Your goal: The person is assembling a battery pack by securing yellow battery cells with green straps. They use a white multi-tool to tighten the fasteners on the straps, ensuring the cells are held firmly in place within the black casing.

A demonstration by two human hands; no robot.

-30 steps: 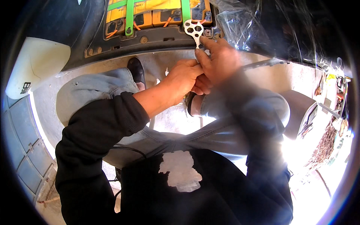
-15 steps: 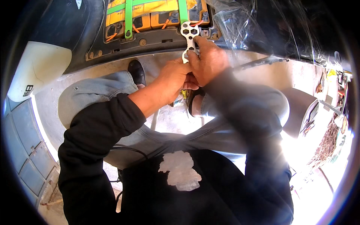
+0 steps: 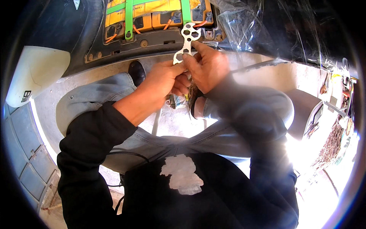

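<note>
A flat silver multi-hole hex wrench (image 3: 187,44) is held between my two hands, its lower end leaning to the left. My right hand (image 3: 210,66) pinches it from the right, with thumb and index finger on its shaft and lower end. My left hand (image 3: 162,80) is closed at that same lower end, its thumb against the edge and the other fingers curled below. The wrench's upper head overlaps the edge of a compartment holding yellow-orange batteries (image 3: 143,23). Green straps (image 3: 129,21) cross the batteries, and orange cables run to their terminals.
The compartment sits in a black body panel (image 3: 152,45) with bolts along its edge. Clear plastic film (image 3: 242,26) hangs at the right. A white curved part (image 3: 38,72) is at the left. Below my hands lies a small crumpled bundle (image 3: 177,101) between my feet.
The wrench's lower end has swung left, so it tilts more. My left hand has shifted left with it and the right hand slightly left; both keep their hold.
</note>
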